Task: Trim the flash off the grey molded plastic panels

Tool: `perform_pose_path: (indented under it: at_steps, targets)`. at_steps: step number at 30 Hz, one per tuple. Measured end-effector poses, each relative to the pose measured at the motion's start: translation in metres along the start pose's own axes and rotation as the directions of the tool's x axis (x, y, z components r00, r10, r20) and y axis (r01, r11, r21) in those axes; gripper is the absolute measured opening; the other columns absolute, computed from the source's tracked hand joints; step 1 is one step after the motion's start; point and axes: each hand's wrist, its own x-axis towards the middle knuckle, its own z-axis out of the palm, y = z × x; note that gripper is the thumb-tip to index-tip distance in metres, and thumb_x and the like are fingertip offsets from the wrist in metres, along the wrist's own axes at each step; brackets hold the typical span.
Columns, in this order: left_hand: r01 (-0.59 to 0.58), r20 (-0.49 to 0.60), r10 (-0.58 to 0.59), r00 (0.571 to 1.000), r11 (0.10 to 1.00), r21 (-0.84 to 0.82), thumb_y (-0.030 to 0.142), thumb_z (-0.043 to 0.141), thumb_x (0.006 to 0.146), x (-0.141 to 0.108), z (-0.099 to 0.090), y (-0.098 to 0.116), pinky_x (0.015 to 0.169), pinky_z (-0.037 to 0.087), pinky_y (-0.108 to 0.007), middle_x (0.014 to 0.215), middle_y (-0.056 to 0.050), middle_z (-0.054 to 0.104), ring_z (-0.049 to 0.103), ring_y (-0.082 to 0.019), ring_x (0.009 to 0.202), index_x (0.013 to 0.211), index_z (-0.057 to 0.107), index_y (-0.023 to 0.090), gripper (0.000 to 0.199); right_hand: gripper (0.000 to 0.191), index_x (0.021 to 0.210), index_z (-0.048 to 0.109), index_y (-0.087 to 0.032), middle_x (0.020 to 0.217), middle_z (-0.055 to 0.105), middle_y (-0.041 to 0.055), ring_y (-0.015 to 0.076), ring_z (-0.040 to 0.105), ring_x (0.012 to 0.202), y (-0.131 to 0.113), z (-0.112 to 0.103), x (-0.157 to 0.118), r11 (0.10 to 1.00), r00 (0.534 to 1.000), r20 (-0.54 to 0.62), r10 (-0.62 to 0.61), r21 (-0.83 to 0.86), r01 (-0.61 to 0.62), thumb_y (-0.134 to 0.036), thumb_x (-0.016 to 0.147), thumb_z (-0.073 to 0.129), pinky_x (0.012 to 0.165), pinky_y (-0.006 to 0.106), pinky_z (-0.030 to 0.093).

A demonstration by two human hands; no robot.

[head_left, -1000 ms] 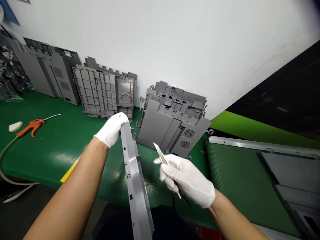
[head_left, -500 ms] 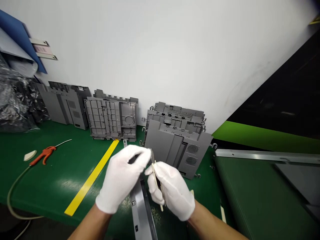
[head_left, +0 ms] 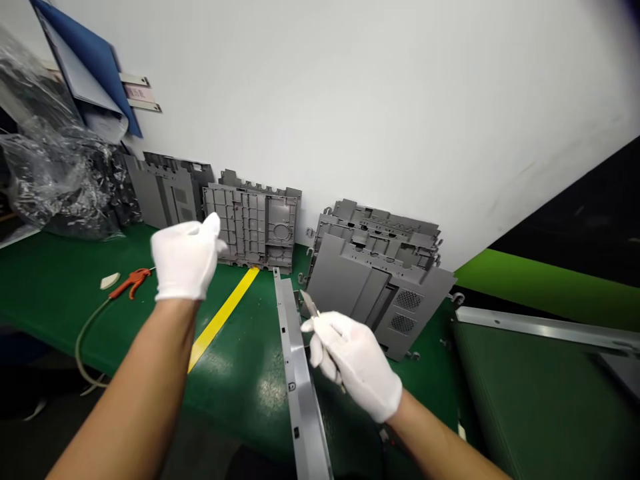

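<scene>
My right hand point(head_left: 350, 357), in a white glove, is closed around a knife point(head_left: 310, 303) whose blade points up and away. Just left of it lies a long grey bar-shaped part point(head_left: 295, 360) with small slots, running towards me on the table. My left hand point(head_left: 184, 259), also gloved, is raised over the left part of the table with its fingers closed; what they hold, if anything, is hidden. Behind it stands a ribbed grey panel point(head_left: 243, 223). An orange air blow gun point(head_left: 131, 283) lies beside my left wrist, its nozzle partly hidden.
More grey panels point(head_left: 345, 273) lean on the white wall at the right, and others point(head_left: 155, 193) at the left by clear plastic bags point(head_left: 65, 180). Yellow tape point(head_left: 225, 313) crosses the green table. A conveyor with a metal rail point(head_left: 545, 325) is at the right.
My left hand has moved away from the knife, to the left and up. My right hand keeps the knife, its blade now in plain sight. The view has shifted left.
</scene>
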Motion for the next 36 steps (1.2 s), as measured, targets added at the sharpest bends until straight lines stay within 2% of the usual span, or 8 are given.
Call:
perform_pose_path:
  at_steps: [3, 7, 11, 15, 17, 22, 27, 36]
  targets:
    - [0.0, 0.184, -0.016, 0.983, 0.996, 0.086, 0.036, 0.072, 0.073, 0.031, 0.008, -0.04, 0.109, 0.042, -0.044, 0.118, -0.009, 0.072, 0.06, -0.031, 0.119, 0.077, 0.072, 0.018, 0.018, 0.039, 0.109, 0.062, -0.018, 0.068, 0.06, -0.0034, 0.0088, 0.044, 0.047, -0.001, -0.013, 0.01, 0.994, 0.999, 0.031, -0.039, -0.102, 0.042, -0.052, 0.1, 0.043, 0.047, 0.023, 0.037]
    - [0.121, 0.369, -0.071, 0.927, 0.986, -0.117, 0.038, 0.073, 0.073, 0.017, 0.031, -0.06, 0.112, 0.04, -0.044, 0.131, -0.01, 0.066, 0.055, -0.031, 0.128, 0.08, 0.074, 0.02, 0.019, 0.042, 0.099, 0.063, -0.018, 0.068, 0.057, -0.0029, 0.0104, 0.048, 0.055, -0.005, -0.03, 0.032, 0.898, 0.978, 0.172, -0.12, -0.402, 0.181, -0.053, 0.101, 0.038, 0.058, 0.026, 0.042]
    - [0.264, 0.405, -0.083, 0.91, 0.871, -0.415, 0.04, 0.073, 0.075, -0.012, 0.049, -0.051, 0.107, 0.044, -0.042, 0.112, -0.012, 0.074, 0.063, -0.029, 0.116, 0.083, 0.074, 0.018, 0.024, 0.051, 0.081, 0.061, -0.02, 0.067, 0.057, -0.0011, 0.0136, 0.053, 0.062, -0.017, -0.032, 0.056, 0.62, 0.975, 0.192, -0.115, -0.753, 0.222, -0.052, 0.103, 0.028, 0.067, 0.029, 0.043]
    - [0.547, 0.651, -0.087, 0.754, 0.633, -0.548, 0.05, 0.066, 0.083, -0.031, 0.058, -0.047, 0.098, 0.049, -0.04, 0.102, -0.011, 0.074, 0.066, -0.026, 0.102, 0.092, 0.074, 0.018, 0.034, 0.06, 0.08, 0.06, -0.023, 0.073, 0.065, 0.0031, 0.0184, 0.057, 0.065, -0.031, -0.018, 0.075, 0.326, 0.993, 0.111, -0.029, -0.939, 0.114, -0.06, 0.101, 0.018, 0.064, 0.032, 0.041]
    - [0.6, 0.68, -0.108, 0.726, 0.584, -0.547, 0.052, 0.062, 0.085, -0.036, 0.061, -0.05, 0.088, 0.05, -0.036, 0.08, -0.008, 0.071, 0.065, -0.022, 0.083, 0.075, 0.071, 0.018, 0.037, 0.063, 0.085, 0.063, -0.025, 0.077, 0.067, 0.0044, 0.021, 0.06, 0.068, -0.036, -0.011, 0.082, 0.211, 0.996, 0.091, 0.009, -0.973, 0.087, -0.064, 0.099, 0.015, 0.064, 0.033, 0.043]
    - [0.488, 0.58, -0.097, 0.809, 0.661, -0.57, 0.045, 0.065, 0.082, -0.039, 0.071, -0.058, 0.072, 0.047, -0.031, 0.064, -0.001, 0.06, 0.054, -0.015, 0.065, 0.061, 0.064, 0.019, 0.033, 0.071, 0.089, 0.067, -0.025, 0.08, 0.07, 0.0072, 0.0233, 0.064, 0.07, -0.045, 0.001, 0.09, 0.077, 0.996, 0.075, 0.043, -0.994, 0.072, -0.071, 0.095, 0.013, 0.065, 0.035, 0.046]
    - [0.405, 0.479, -0.128, 0.868, 0.739, -0.538, 0.04, 0.068, 0.077, -0.039, 0.081, -0.063, 0.085, 0.049, -0.038, 0.068, -0.004, 0.066, 0.061, -0.024, 0.084, 0.062, 0.065, 0.022, 0.024, 0.069, 0.09, 0.068, -0.025, 0.078, 0.07, 0.0077, 0.0245, 0.065, 0.073, -0.047, 0.002, 0.091, -0.004, 0.993, 0.111, 0.026, -0.994, 0.111, -0.068, 0.097, 0.014, 0.07, 0.037, 0.048]
    - [0.289, 0.467, -0.033, 0.883, 0.824, -0.487, 0.037, 0.066, 0.078, -0.035, 0.093, -0.079, 0.091, 0.047, -0.039, 0.08, -0.005, 0.068, 0.059, -0.027, 0.099, 0.063, 0.063, 0.024, 0.021, 0.066, 0.089, 0.069, -0.025, 0.08, 0.07, 0.0068, 0.0241, 0.066, 0.074, -0.05, -0.003, 0.098, -0.024, 0.99, 0.118, 0.08, -0.992, 0.12, -0.067, 0.097, 0.018, 0.07, 0.035, 0.047]
